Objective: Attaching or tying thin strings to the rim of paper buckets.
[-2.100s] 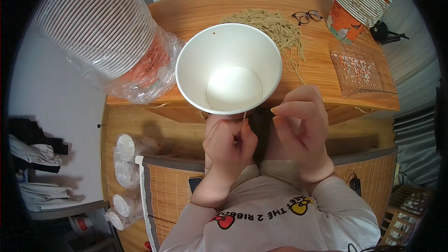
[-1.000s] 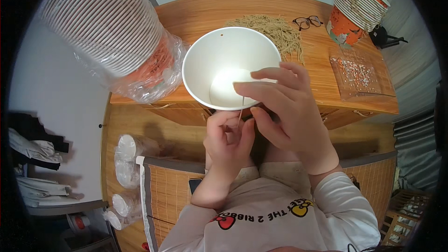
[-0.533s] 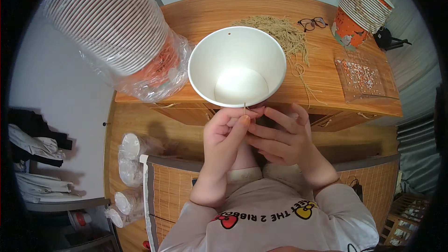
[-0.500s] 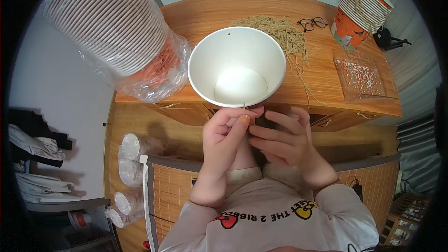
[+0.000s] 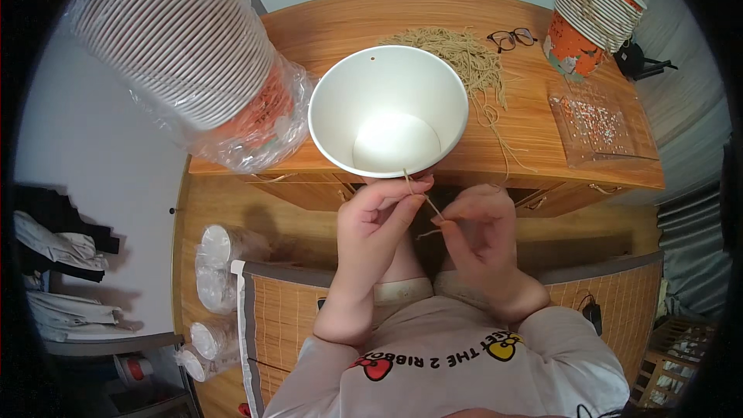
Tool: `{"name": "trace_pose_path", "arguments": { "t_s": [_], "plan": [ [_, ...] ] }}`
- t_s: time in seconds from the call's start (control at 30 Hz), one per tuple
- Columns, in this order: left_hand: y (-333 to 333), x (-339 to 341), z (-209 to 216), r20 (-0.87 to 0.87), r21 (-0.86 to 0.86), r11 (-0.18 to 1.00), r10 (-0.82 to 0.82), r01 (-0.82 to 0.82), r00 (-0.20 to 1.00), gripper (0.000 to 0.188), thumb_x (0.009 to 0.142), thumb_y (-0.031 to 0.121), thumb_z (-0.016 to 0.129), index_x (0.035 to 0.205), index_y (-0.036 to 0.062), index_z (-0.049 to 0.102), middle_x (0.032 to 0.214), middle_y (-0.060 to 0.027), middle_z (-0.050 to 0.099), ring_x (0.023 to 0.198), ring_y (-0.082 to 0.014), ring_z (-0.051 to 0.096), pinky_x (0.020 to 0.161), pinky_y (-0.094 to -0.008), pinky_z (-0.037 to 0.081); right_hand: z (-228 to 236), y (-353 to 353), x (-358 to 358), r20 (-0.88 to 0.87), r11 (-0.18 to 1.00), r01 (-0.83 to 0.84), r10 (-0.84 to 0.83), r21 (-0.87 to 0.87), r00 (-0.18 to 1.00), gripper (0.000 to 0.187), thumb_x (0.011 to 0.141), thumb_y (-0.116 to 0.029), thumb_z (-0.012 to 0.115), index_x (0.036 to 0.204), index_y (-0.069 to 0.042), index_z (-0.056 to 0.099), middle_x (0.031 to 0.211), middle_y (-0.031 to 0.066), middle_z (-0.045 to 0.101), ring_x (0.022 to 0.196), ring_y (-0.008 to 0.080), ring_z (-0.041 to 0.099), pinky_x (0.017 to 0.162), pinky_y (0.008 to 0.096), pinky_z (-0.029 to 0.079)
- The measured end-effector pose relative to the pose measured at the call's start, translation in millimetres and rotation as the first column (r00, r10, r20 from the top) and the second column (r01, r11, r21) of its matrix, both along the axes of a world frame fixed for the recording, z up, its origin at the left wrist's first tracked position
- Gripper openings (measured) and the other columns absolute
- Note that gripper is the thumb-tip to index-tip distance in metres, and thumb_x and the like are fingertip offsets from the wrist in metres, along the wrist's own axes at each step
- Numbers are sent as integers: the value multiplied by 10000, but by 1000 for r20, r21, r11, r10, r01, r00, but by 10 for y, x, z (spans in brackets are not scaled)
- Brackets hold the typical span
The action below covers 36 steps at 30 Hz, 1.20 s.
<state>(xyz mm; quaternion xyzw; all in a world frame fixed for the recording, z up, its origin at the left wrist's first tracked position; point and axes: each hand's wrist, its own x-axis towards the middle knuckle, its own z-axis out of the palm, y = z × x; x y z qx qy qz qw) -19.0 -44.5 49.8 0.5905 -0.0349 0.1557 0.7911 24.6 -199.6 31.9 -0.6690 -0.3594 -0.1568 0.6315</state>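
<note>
Cord (image 5: 433,207) is pinched by the curled left hand (image 5: 370,224) and, farther along, by the curled right hand (image 5: 487,236); the bucket (image 5: 387,85) sits just beyond the left hand.

Seemingly a room at home: clothes (image 5: 70,254), grey curtain (image 5: 693,255), wooden desk (image 5: 325,19).

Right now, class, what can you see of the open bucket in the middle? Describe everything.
The bucket is round, smooth, paper-like and white inside, with a rounded rim. Its mouth faces toward the camera, by the front edge of the desk. A small hole pierces the far wall. A tan string meets the near rim, held below by the left hand. The bucket's outside and support are mostly hidden.
</note>
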Motion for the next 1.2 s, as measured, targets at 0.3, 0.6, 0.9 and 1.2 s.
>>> {"name": "trace_pose_path", "arguments": {
  "t_s": [0.3, 0.6, 0.9, 1.2],
  "plan": [
    [-11, 1, -46, -30, 68, 990, 129, -127, 991, 184, 867, -99, 627, 1040, -53, 671, 1021, -146, 701, 955, -185, 676, 879, -281, 532, 172, -30, -33, 269, 960, 135, -67, -243, 961, 280, 746, -29, 744, 968, -92, 585, 889, 44, 607, 831, 236, 552, 769, 373, 418],
    [2, 12, -98, -5, -227, 973, -51, 48, 999, 170, 925, -42, 581, 1094, -43, 593, 993, -167, 704, 942, -186, 686, 844, -274, 545, 80, 59, 100, 364, 977, 212, -184, -38, 913, 297, 710, -75, 793, 934, -97, 598, 899, 23, 670, 774, 215, 573, 711, 354, 414],
    [-2, -20, -78, 3, -331, 940, -84, 81, 996, 180, 921, -47, 582, 1100, -41, 601, 1020, -152, 695, 948, -157, 671, 853, -257, 530, 175, 56, 89, 317, 964, 232, -181, -131, 931, 230, 690, -128, 828, 906, -140, 752, 879, -17, 674, 780, 143, 541, 697, 299, 403],
    [36, -85, -81, 65, -129, 990, 73, -64, 995, 186, 887, -80, 613, 1070, -48, 627, 987, -118, 702, 899, -132, 678, 809, -234, 535, 347, 177, 189, 130, 996, 33, -22, -87, 991, 211, 711, -121, 817, 914, -157, 771, 818, -38, 622, 781, 148, 514, 721, 269, 407]
  ]
}}
